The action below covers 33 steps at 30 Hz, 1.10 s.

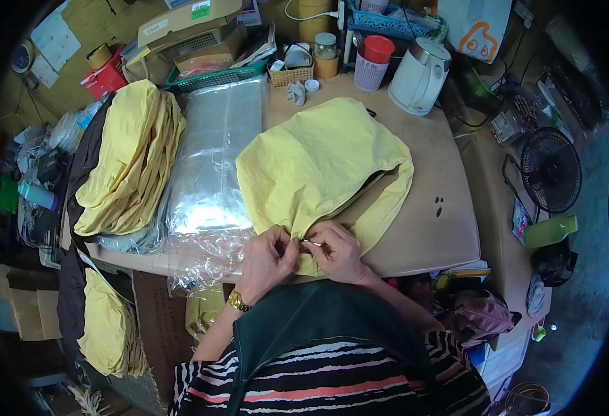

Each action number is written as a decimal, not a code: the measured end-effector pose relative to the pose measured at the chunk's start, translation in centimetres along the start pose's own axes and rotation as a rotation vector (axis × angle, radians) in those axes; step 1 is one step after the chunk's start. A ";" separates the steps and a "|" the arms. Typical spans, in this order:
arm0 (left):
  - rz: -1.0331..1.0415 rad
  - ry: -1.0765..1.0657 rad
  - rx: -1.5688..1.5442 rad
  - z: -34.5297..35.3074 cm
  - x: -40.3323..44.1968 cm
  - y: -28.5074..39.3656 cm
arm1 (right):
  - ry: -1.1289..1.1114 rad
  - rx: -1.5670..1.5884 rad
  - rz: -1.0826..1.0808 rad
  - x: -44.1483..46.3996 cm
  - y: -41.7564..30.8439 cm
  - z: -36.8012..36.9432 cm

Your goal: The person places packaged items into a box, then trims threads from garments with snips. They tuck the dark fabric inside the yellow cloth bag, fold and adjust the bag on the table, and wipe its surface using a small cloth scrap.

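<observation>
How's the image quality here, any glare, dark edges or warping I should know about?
Head view: strong glare on the clear plastic sheets, washing out part of their surface; black, rounded vignette at the corners; wide-angle bending, with the table's near edge curving; left side dim, its clutter hard to make out; the hands are well lit, but the small item between the fingers is too tiny to identify.

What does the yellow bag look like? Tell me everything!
The yellow bag looks like soft, creased cloth. It lies on the brown table, its wide strap looping along the right, with a gap between. The left hand pinches its near edge; the right hand holds a small thing there, too tiny to name.
</observation>
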<state>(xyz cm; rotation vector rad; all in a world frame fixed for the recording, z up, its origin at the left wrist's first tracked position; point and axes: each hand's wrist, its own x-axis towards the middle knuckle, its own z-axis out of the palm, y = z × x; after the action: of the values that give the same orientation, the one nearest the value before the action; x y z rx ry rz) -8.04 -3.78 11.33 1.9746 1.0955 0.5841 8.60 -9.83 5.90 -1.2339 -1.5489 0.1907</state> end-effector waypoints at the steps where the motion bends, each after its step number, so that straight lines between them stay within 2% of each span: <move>1: 0.003 -0.022 -0.027 -0.1 0.0 0.3 | 0.002 -0.002 0.001 -0.2 -0.1 0.3; 3: 0.076 -0.025 0.058 -0.4 0.1 1.1 | 0.039 0.241 0.347 -1.0 -0.4 0.8; 4: 0.147 -0.026 0.142 -0.4 0.2 1.3 | 0.040 0.239 0.347 -1.0 -0.2 0.8; 6: 0.148 -0.080 0.207 -0.6 0.4 1.1 | -0.109 0.204 0.475 -0.9 0.5 0.6; 7: 0.148 -0.135 0.275 -0.7 0.4 0.9 | -0.106 0.204 0.477 -0.8 0.5 0.5; 9: 0.161 -0.171 0.271 -0.5 0.5 -0.1 | -0.235 0.225 0.557 -0.3 0.6 0.1; 12: 0.183 -0.230 0.300 -1.1 0.5 -0.3 | -0.200 0.213 0.566 -0.3 2.7 -0.1; 14: 0.196 -0.251 0.333 -1.8 0.4 0.0 | 0.059 0.197 0.413 0.4 5.0 -0.5; 16: 0.209 -0.233 0.355 -2.8 0.3 0.1 | 0.199 -0.005 0.327 1.9 7.6 -3.2; 18: 0.224 -0.196 0.403 -4.0 0.1 -0.3 | 0.235 -0.502 0.177 3.8 8.0 -7.9; 20: 0.193 -0.113 0.458 -5.1 -0.3 -1.0 | 0.348 -1.002 -0.067 5.2 7.2 -11.7; 23: 0.192 -0.061 0.483 -6.6 -0.8 -0.1 | 0.314 -1.037 0.036 4.5 5.0 -13.7; 24: 0.214 -0.059 0.514 -6.6 -0.8 -0.4 | 0.309 -1.033 0.039 3.0 4.9 -14.2; 25: 0.209 -0.058 0.514 -7.3 -0.9 -0.9 | 0.079 -0.814 0.317 1.3 4.8 -15.1; 26: 0.112 -0.179 0.459 -8.5 -0.8 -1.8 | -0.148 -0.581 0.573 0.3 5.4 -16.3; 27: 0.019 -0.295 0.403 -9.9 -0.6 -2.7 | -0.149 -0.583 0.561 -0.4 7.3 -17.9; 28: 0.076 -0.077 0.175 -10.5 -0.3 -5.4 | -0.007 0.006 0.668 -1.7 9.8 -19.3; 29: -0.136 0.107 0.296 -11.8 0.7 -7.0 | 0.057 0.306 0.703 -1.3 10.2 -19.5; 30: 0.077 0.321 0.257 -11.8 1.9 -7.3 | 0.132 0.601 0.740 -0.9 10.5 -19.7; 31: 0.115 0.329 0.280 -11.6 3.3 -7.9 | 0.119 0.226 0.660 1.8 9.4 -18.6; 32: 0.165 0.354 0.136 -10.8 4.6 -7.9 | 0.107 -0.148 0.559 4.3 8.9 -17.4; 33: 0.176 0.358 0.135 -10.2 6.4 -8.2 | 0.085 -0.097 0.559 6.3 9.1 -15.9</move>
<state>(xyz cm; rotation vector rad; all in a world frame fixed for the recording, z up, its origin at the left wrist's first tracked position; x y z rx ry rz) -15.84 8.48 10.75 2.1506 1.2058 1.0117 27.47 -8.34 10.00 -1.7110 -1.1207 0.4208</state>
